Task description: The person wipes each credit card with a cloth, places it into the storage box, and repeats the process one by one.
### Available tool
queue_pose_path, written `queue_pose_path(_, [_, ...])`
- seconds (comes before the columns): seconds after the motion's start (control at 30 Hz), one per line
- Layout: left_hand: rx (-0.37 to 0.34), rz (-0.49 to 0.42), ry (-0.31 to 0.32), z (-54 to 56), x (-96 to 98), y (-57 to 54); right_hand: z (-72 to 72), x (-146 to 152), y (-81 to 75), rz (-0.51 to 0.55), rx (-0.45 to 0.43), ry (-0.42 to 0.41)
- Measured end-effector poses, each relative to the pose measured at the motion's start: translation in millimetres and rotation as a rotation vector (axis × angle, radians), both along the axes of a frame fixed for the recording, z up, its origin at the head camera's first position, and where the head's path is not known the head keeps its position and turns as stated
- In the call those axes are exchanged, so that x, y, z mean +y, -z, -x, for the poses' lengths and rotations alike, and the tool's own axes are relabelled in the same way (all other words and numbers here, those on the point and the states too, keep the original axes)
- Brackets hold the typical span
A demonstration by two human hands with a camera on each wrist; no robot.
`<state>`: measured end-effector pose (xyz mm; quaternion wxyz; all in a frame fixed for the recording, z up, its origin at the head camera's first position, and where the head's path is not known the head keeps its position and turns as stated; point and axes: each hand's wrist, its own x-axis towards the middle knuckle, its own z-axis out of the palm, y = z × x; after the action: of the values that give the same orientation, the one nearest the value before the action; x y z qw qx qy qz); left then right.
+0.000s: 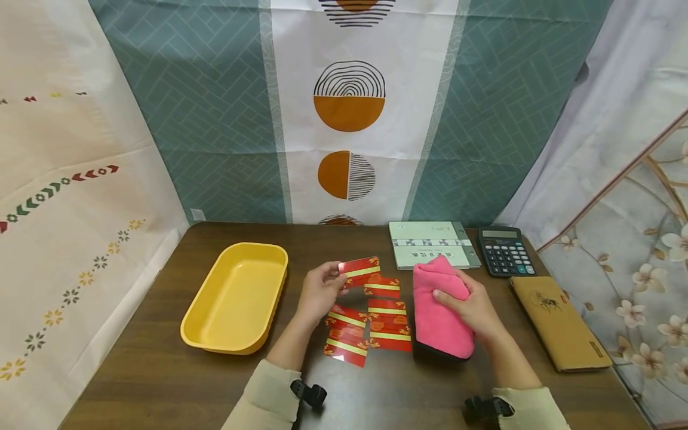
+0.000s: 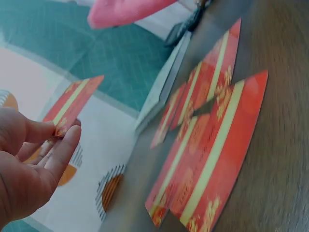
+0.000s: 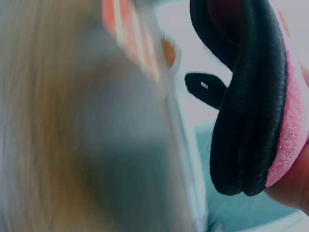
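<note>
My left hand (image 1: 321, 291) pinches a red card (image 1: 359, 268) with a pale gold stripe between thumb and fingertips. In the left wrist view that card (image 2: 75, 102) is held up above the table, tilted. Several similar red cards (image 1: 346, 345) lie below and beside it in two overlapping columns. To their right, my right hand (image 1: 473, 310) grips a folded pink fleece item (image 1: 438, 316), thumb on its front and fingers behind. Its thick black edging (image 3: 251, 111) and a small black tab (image 3: 205, 88) show in the right wrist view; its exact kind I cannot tell.
A yellow plastic tray (image 1: 233, 298) stands on the left of the brown wooden table (image 1: 150, 370). At the back right are a pale green notebook (image 1: 430, 239) and a black calculator (image 1: 506, 252). A tan wallet-like case (image 1: 559, 322) lies near the right edge.
</note>
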<state>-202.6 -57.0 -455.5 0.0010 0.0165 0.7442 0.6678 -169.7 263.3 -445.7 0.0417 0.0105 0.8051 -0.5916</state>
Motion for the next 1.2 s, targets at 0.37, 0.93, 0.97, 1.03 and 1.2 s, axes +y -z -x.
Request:
queue_pose_path(0.37, [0.036, -0.025, -0.034, -15.3, 23.7, 2.5, -10.6, -45.2, -24.0, -0.013, 0.098, -0.016])
queue_pose_path(0.93, [0.126, 0.761, 0.08, -35.2, -33.1, 32.7, -9.4, -27.5, -5.0, -0.051, 0.066, -0.019])
queue_pose_path(0.97, [0.116, 0.795, 0.084, -38.3, -35.9, 34.0, -9.3, -26.6, -4.5, -0.049, 0.065, -0.021])
queue_pose_path(1.03, [0.102, 0.855, 0.077, -44.0, -40.8, 36.0, -9.2, -25.0, -3.6, -0.049, 0.059, -0.024])
queue_pose_path(1.2, [0.114, 0.947, 0.037, -50.9, -46.9, 36.6, -9.7, -22.1, -0.9, -0.063, 0.038, -0.021])
